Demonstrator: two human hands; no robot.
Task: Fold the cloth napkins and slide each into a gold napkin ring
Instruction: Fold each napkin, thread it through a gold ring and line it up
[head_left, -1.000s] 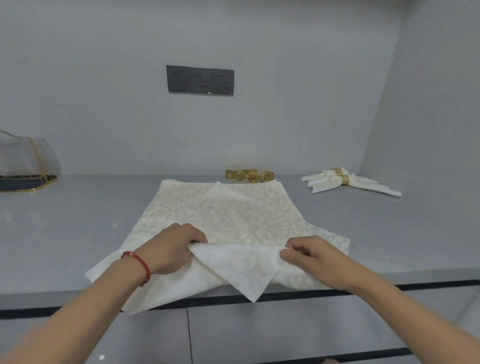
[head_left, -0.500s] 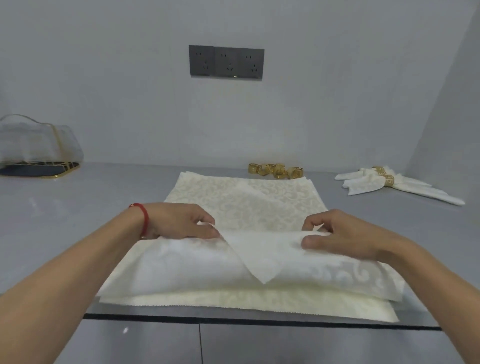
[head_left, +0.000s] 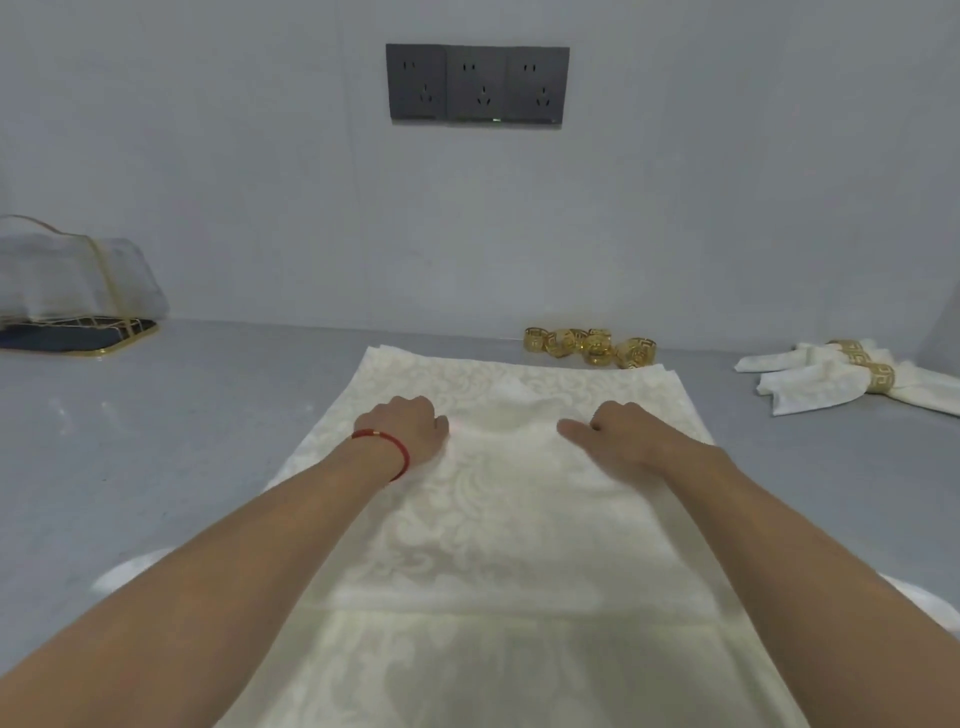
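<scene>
A cream patterned napkin (head_left: 498, 519) lies spread on the grey table (head_left: 156, 441), its near half doubled over. Both hands press on the fold: the left hand (head_left: 402, 428) with curled fingers, the right hand (head_left: 618, 434) likewise; neither grip visibly pinches cloth. Beyond the napkin sit gold rings (head_left: 589, 347); right of it lie finished napkins (head_left: 852, 376) in rings.
</scene>
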